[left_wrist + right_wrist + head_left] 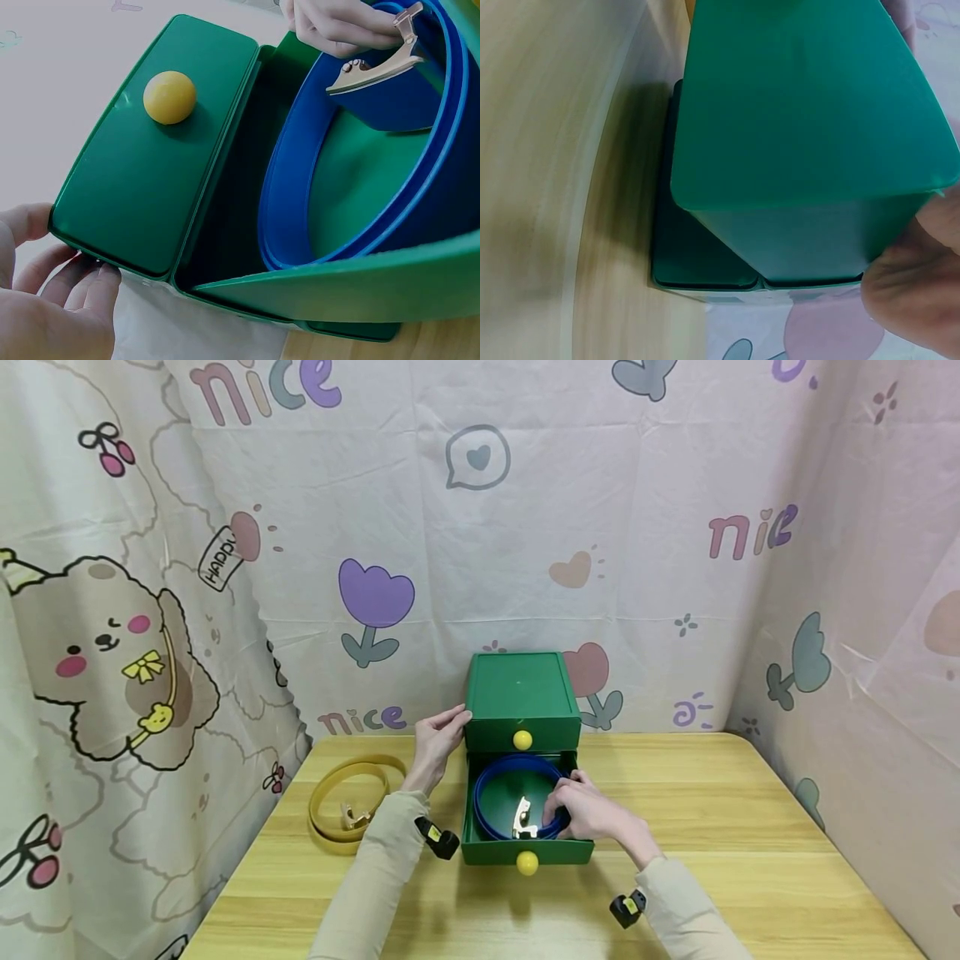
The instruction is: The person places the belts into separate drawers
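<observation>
A green two-drawer box (517, 685) stands at the back of the table, its lower drawer (491, 853) pulled out. Inside that drawer lies a coiled blue belt (289, 187) with a gold buckle (517, 821). My right hand (588, 808) reaches over the drawer's right wall and grips the coil near the buckle with curled fingers. My left hand (437, 745) rests against the left side of the box, thumb by its front edge and fingers fairly straight along the side. The right wrist view shows the drawer's outside (810, 97); it hides the belt.
A coiled yellow belt (316, 810) with a gold buckle lies on the wooden table (697, 827), left of the box. Yellow round knobs (527, 863) stick out from both drawer fronts. Patterned cloth (517, 527) hangs behind and at both sides.
</observation>
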`<state>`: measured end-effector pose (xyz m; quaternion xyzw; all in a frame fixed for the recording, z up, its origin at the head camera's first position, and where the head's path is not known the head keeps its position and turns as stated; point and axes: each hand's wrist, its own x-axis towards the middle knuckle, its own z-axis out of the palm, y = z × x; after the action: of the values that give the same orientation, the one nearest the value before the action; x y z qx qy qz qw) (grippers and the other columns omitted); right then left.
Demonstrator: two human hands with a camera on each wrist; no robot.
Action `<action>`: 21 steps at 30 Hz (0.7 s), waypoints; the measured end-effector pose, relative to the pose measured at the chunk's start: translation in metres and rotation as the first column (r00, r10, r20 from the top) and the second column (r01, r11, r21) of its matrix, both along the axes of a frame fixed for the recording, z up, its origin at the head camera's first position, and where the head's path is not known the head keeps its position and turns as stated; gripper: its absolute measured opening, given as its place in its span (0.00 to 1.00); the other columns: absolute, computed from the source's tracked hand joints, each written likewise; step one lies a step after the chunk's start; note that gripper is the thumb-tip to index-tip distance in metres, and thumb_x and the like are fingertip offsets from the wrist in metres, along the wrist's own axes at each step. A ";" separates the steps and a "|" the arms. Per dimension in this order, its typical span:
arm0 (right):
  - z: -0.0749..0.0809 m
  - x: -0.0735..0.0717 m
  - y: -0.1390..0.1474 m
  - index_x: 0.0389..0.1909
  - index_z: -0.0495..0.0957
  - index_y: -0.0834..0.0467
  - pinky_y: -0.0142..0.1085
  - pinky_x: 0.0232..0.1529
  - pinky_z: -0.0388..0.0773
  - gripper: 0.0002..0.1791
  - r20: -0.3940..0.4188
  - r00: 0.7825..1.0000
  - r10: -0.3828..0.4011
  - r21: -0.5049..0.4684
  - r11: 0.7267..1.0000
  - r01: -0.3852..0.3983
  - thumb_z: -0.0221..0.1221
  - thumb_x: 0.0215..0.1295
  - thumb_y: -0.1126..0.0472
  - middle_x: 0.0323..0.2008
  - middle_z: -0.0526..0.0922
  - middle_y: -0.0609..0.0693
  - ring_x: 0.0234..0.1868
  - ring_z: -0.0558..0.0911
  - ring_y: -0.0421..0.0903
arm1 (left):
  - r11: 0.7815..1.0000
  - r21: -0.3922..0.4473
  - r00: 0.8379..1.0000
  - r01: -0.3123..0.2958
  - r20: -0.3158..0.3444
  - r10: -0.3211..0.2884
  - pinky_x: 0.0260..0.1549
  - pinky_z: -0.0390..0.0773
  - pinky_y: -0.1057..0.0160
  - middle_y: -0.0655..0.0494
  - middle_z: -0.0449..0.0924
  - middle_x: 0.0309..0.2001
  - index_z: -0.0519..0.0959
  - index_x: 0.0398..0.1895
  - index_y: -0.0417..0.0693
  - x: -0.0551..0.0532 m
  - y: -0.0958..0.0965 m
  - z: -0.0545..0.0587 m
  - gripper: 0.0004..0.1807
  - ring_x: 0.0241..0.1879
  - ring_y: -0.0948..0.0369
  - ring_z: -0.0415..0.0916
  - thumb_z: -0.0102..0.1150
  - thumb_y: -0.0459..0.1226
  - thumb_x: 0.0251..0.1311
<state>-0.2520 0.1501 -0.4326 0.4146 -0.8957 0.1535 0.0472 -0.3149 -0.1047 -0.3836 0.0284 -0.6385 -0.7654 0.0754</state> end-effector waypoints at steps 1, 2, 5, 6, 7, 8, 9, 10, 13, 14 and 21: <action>0.000 0.000 0.000 0.24 0.81 0.43 0.43 0.46 0.52 0.12 0.006 1.000 0.005 -0.008 1.000 -0.005 0.72 0.36 0.58 0.26 0.80 0.31 0.36 0.69 0.34 | 1.000 0.000 1.000 0.000 0.000 0.000 0.35 0.77 0.71 0.45 0.78 0.48 0.79 0.45 0.43 0.000 0.000 0.000 0.19 0.32 0.71 0.75 0.64 0.37 0.48; 0.001 0.000 0.001 0.24 0.81 0.44 0.45 0.47 0.52 0.12 0.010 1.000 0.016 -0.019 1.000 -0.015 0.71 0.36 0.59 0.26 0.81 0.31 0.37 0.69 0.35 | 1.000 0.001 1.000 0.001 -0.001 -0.001 0.37 0.77 0.70 0.45 0.78 0.48 0.79 0.45 0.43 0.000 0.000 0.000 0.19 0.34 0.71 0.76 0.64 0.37 0.48; 0.003 0.000 0.003 0.27 0.82 0.47 0.51 0.51 0.53 0.12 0.014 0.998 0.064 -0.059 0.996 -0.063 0.71 0.37 0.60 0.28 0.82 0.35 0.38 0.71 0.36 | 1.000 0.002 1.000 0.004 -0.002 -0.004 0.41 0.77 0.67 0.45 0.78 0.49 0.79 0.46 0.43 0.001 0.000 0.000 0.19 0.37 0.71 0.76 0.64 0.37 0.48; 0.004 0.000 0.004 0.28 0.82 0.49 0.52 0.51 0.53 0.12 0.020 0.996 0.083 -0.077 0.994 -0.081 0.70 0.37 0.60 0.29 0.83 0.37 0.39 0.72 0.37 | 1.000 0.003 1.000 0.006 -0.002 -0.006 0.42 0.76 0.66 0.45 0.78 0.49 0.79 0.46 0.42 0.001 0.000 0.000 0.19 0.38 0.70 0.76 0.64 0.37 0.48; 0.005 0.000 0.005 0.29 0.82 0.50 0.54 0.52 0.54 0.13 0.026 0.995 0.100 -0.093 0.991 -0.097 0.70 0.38 0.60 0.30 0.83 0.39 0.39 0.72 0.38 | 1.000 0.002 1.000 0.007 -0.001 -0.007 0.43 0.76 0.65 0.45 0.78 0.49 0.79 0.46 0.43 0.001 0.000 0.000 0.19 0.38 0.70 0.76 0.64 0.37 0.48; 0.007 0.000 0.006 0.30 0.82 0.52 0.55 0.53 0.54 0.13 0.034 0.993 0.114 -0.116 0.987 -0.109 0.69 0.39 0.60 0.31 0.83 0.41 0.40 0.73 0.39 | 1.000 0.001 1.000 0.008 0.000 -0.008 0.43 0.76 0.65 0.45 0.78 0.49 0.79 0.46 0.43 0.001 0.000 0.000 0.19 0.38 0.70 0.76 0.64 0.37 0.48; 0.008 0.000 0.007 0.32 0.82 0.53 0.56 0.54 0.55 0.13 0.046 0.992 0.118 -0.137 0.984 -0.111 0.69 0.41 0.60 0.31 0.83 0.42 0.41 0.73 0.40 | 1.000 0.000 1.000 0.009 0.001 -0.009 0.42 0.76 0.66 0.45 0.78 0.49 0.79 0.46 0.43 0.001 0.000 0.000 0.19 0.37 0.70 0.76 0.64 0.37 0.48; 0.009 0.001 0.008 0.33 0.81 0.54 0.55 0.55 0.57 0.13 0.066 0.991 0.117 -0.163 0.981 -0.105 0.68 0.42 0.60 0.32 0.83 0.43 0.41 0.74 0.41 | 1.000 -0.001 1.000 0.010 0.003 -0.010 0.41 0.77 0.66 0.46 0.78 0.49 0.79 0.46 0.43 0.001 0.000 0.000 0.19 0.37 0.71 0.76 0.64 0.37 0.48; 0.010 0.003 0.008 0.36 0.80 0.54 0.50 0.55 0.64 0.12 0.099 0.992 0.084 -0.268 0.962 -0.054 0.65 0.48 0.61 0.34 0.83 0.46 0.42 0.75 0.41 | 1.000 -0.009 1.000 0.009 0.006 -0.009 0.38 0.77 0.69 0.45 0.78 0.49 0.79 0.46 0.43 0.001 -0.001 0.001 0.19 0.34 0.71 0.76 0.64 0.38 0.48; 0.010 0.004 0.007 0.37 0.80 0.53 0.48 0.53 0.67 0.12 0.092 0.993 0.071 -0.315 0.948 -0.039 0.64 0.49 0.61 0.34 0.83 0.47 0.41 0.76 0.41 | 1.000 -0.007 1.000 0.008 0.006 -0.008 0.36 0.77 0.70 0.45 0.78 0.49 0.79 0.46 0.43 0.001 -0.001 0.001 0.19 0.33 0.71 0.76 0.64 0.37 0.48; 0.006 0.017 -0.007 0.34 0.79 0.52 0.33 0.31 0.75 0.09 -0.157 0.983 -0.093 -0.575 0.818 -0.014 0.63 0.51 0.65 0.26 0.79 0.41 0.29 0.75 0.36 | 1.000 0.004 1.000 0.004 0.007 -0.004 0.35 0.77 0.70 0.45 0.78 0.48 0.79 0.45 0.43 0.001 -0.001 0.001 0.18 0.31 0.72 0.76 0.64 0.37 0.48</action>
<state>-0.2355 0.1428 -0.4261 0.3744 -0.8085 0.3772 0.2526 -0.3142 -0.1055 -0.3828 0.0301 -0.6372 -0.7668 0.0714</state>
